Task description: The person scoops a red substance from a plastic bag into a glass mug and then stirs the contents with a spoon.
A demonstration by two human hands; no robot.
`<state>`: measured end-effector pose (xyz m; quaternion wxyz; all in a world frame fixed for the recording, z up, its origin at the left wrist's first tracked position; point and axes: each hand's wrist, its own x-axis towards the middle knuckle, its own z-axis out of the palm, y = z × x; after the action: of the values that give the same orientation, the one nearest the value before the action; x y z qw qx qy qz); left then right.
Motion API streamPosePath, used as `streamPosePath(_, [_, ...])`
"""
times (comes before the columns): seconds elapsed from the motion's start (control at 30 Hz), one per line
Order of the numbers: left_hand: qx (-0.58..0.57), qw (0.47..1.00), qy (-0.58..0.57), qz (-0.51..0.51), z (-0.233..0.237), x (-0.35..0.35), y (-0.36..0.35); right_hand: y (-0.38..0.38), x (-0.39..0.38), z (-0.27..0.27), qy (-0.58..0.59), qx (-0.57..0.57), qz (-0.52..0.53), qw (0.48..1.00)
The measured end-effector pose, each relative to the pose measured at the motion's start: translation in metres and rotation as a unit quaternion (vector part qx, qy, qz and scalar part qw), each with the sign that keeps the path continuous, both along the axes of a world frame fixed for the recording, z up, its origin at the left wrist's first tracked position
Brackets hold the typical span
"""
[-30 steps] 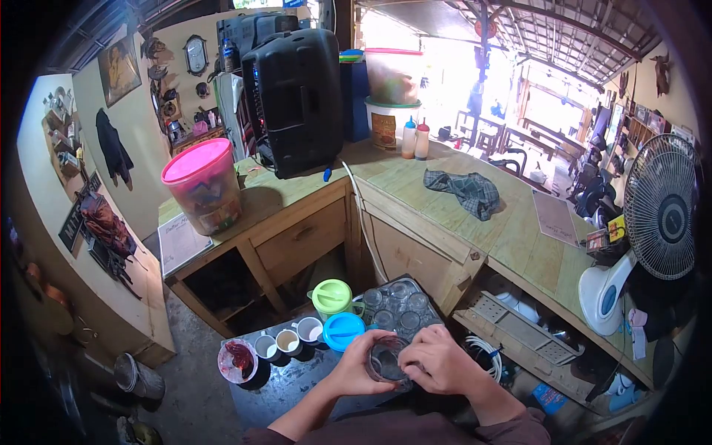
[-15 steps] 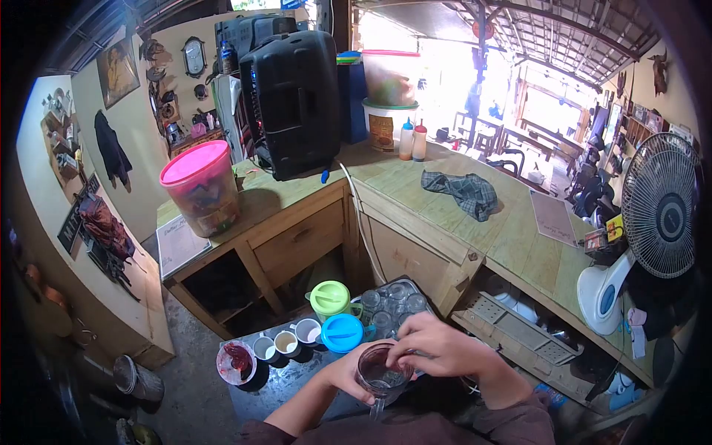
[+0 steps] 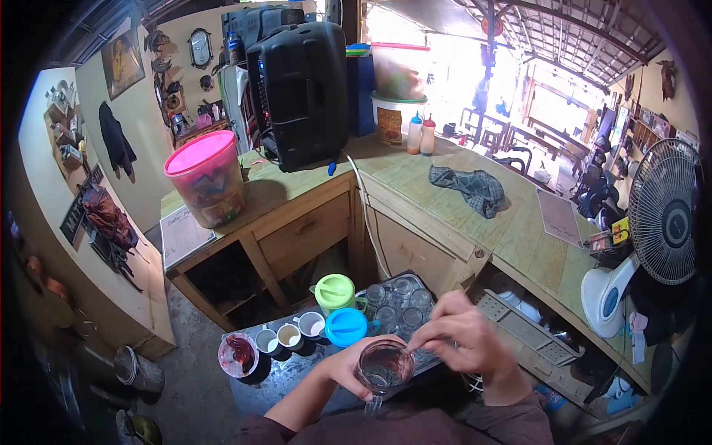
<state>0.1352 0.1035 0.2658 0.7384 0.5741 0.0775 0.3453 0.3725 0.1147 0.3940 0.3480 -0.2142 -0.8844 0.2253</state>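
Note:
My left hand point(image 3: 347, 368) is wrapped round a clear glass mug point(image 3: 384, 365), tilted so its open mouth faces me. Reddish residue coats part of the mug's inner wall, and its handle points down toward my body. At the mug's right rim is my right hand point(image 3: 461, 337), its fingers pinched together and slightly blurred; what they hold, if anything, I cannot make out. Just beyond the mug stand a blue-lidded pitcher point(image 3: 346, 327) and a green-lidded pitcher point(image 3: 335, 292). Several upturned glasses rest on a tray point(image 3: 420, 280) beside them.
Three white cups point(image 3: 290, 336) line the metal table point(image 3: 256, 393), with a bowl of red, sticky-looking stuff point(image 3: 238, 357) at its left end. Behind runs a wooden counter point(image 3: 415, 182) bearing a pink-lidded tub point(image 3: 208, 182), a black speaker point(image 3: 300, 96), a checked cloth point(image 3: 469, 189) and a fan point(image 3: 671, 215).
My right hand has drawn up and right, from over the mug's mouth to its rim. The mug stays in my left hand, its inside now more visible. The view has shifted slightly.

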Motion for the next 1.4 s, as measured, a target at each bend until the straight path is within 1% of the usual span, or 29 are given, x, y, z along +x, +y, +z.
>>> streamPosePath(0.07, [0.049, 0.999, 0.017, -0.013, 0.000, 0.000, 0.003, -0.002, -0.015, -0.012, -0.015, 0.020, 0.022, 0.999])
streamPosePath(0.13, [0.053, 0.998, 0.021, -0.022, 0.004, 0.000, 0.003, -0.003, -0.020, -0.017, -0.046, 0.016, 0.063, 0.997])
streamPosePath(0.17, [0.051, 0.998, 0.024, -0.029, 0.005, 0.000, 0.002, -0.004, -0.011, -0.008, -0.024, 0.032, 0.033, 0.999])
streamPosePath(0.2, [0.050, 0.998, 0.023, -0.028, 0.004, -0.001, 0.002, -0.007, -0.004, 0.000, -0.025, 0.030, 0.035, 0.999])
streamPosePath(0.27, [0.056, 0.997, 0.052, -0.002, 0.004, -0.003, 0.002, -0.011, 0.006, 0.010, 0.004, 0.069, -0.018, 0.997])
streamPosePath(0.33, [0.078, 0.995, 0.060, -0.002, 0.007, -0.004, 0.003, -0.006, -0.011, -0.008, 0.000, 0.049, 0.003, 0.999])
streamPosePath(0.4, [0.105, 0.992, 0.068, -0.005, 0.013, -0.005, 0.006, -0.002, -0.022, -0.023, -0.049, 0.004, 0.045, 0.998])
streamPosePath(0.43, [0.115, 0.990, 0.078, 0.030, 0.019, -0.005, 0.004, -0.001, -0.016, -0.020, -0.024, 0.058, 0.009, 0.998])
streamPosePath(0.47, [0.123, 0.986, 0.087, 0.066, 0.024, -0.005, 0.003, -0.003, -0.006, -0.011, -0.025, 0.057, 0.010, 0.998])
streamPosePath(0.53, [0.135, 0.981, 0.113, 0.086, 0.030, -0.009, 0.002, -0.011, 0.010, 0.008, 0.009, 0.071, -0.095, 0.993])
streamPosePath(0.6, [0.149, 0.973, 0.140, 0.106, 0.035, -0.009, 0.000, -0.009, -0.001, -0.005, 0.015, 0.066, -0.084, 0.994])
streamPosePath(0.67, [0.203, 0.942, 0.203, 0.172, 0.039, -0.006, -0.003, -0.004, -0.014, -0.029, -0.025, 0.034, -0.027, 0.999])
streamPosePath(0.73, [0.217, 0.932, 0.218, 0.194, 0.040, -0.006, -0.005, -0.005, -0.003, -0.032, -0.019, 0.029, -0.033, 0.999])
streamPosePath(0.8, [0.228, 0.921, 0.232, 0.215, 0.040, -0.005, -0.007, -0.012, 0.014, -0.020, 0.050, -0.003, -0.106, 0.993])
streamPosePath(0.87, [0.285, 0.885, 0.278, 0.243, 0.041, -0.003, -0.008, -0.014, 0.010, -0.028, 0.049, 0.001, -0.105, 0.993])
streamPosePath(0.9, [0.285, 0.885, 0.278, 0.242, 0.041, -0.003, -0.009, -0.014, 0.001, -0.037, 0.030, -0.007, -0.090, 0.995])
streamPosePath(0.93, [0.308, 0.869, 0.283, 0.264, 0.039, -0.002, -0.009, -0.015, -0.007, -0.048, 0.010, -0.013, -0.076, 0.997])
streamPosePath(0.97, [0.331, 0.852, 0.287, 0.285, 0.038, -0.001, -0.009, -0.019, -0.011, -0.060, 0.049, -0.071, -0.074, 0.993])
streamPosePath(1.0, [0.332, 0.852, 0.287, 0.284, 0.033, -0.001, -0.009, -0.021, -0.007, -0.056, 0.049, -0.071, -0.075, 0.993])
streamPosePath(1.07, [0.380, 0.817, 0.262, 0.346, 0.025, -0.003, -0.006, -0.025, 0.010, -0.042, 0.129, -0.087, -0.087, 0.984])
streamPosePath(1.1, [0.380, 0.818, 0.261, 0.345, 0.025, -0.002, -0.006, -0.027, 0.019, -0.042, 0.107, -0.059, -0.081, 0.989])
streamPosePath(1.13, [0.408, 0.797, 0.263, 0.360, 0.025, -0.002, -0.006, -0.028, 0.015, -0.044, 0.107, -0.060, -0.082, 0.989])
streamPosePath(1.17, [0.435, 0.775, 0.265, 0.374, 0.025, -0.001, -0.007, -0.030, 0.006, -0.047, 0.061, -0.062, -0.058, 0.994])
streamPosePath(1.2, [0.435, 0.776, 0.265, 0.372, 0.023, -0.001, -0.007, -0.032, -0.003, -0.050, 0.016, -0.064, -0.035, 0.997])
streamPosePath(1.23, [0.429, 0.780, 0.242, 0.385, 0.020, 0.000, -0.006, -0.035, -0.010, -0.053, 0.025, -0.130, -0.016, 0.991])
streamPosePath(1.27, [0.424, 0.784, 0.219, 0.398, 0.017, 0.001, -0.004, -0.037, -0.007, -0.054, 0.027, -0.128, -0.017, 0.991])
streamPosePath(1.3, [0.425, 0.783, 0.218, 0.399, 0.012, 0.003, -0.002, -0.039, -0.002, -0.054, 0.074, -0.119, -0.021, 0.990])
streamPosePath(1.37, [0.458, 0.737, 0.160, 0.471, 0.002, 0.009, 0.001, -0.045, 0.012, -0.047, 0.154, -0.131, -0.017, 0.979])
streamPosePath(1.4, [0.457, 0.737, 0.161, 0.471, 0.002, 0.012, 0.001, -0.049, 0.009, -0.043, 0.154, -0.133, -0.018, 0.979])
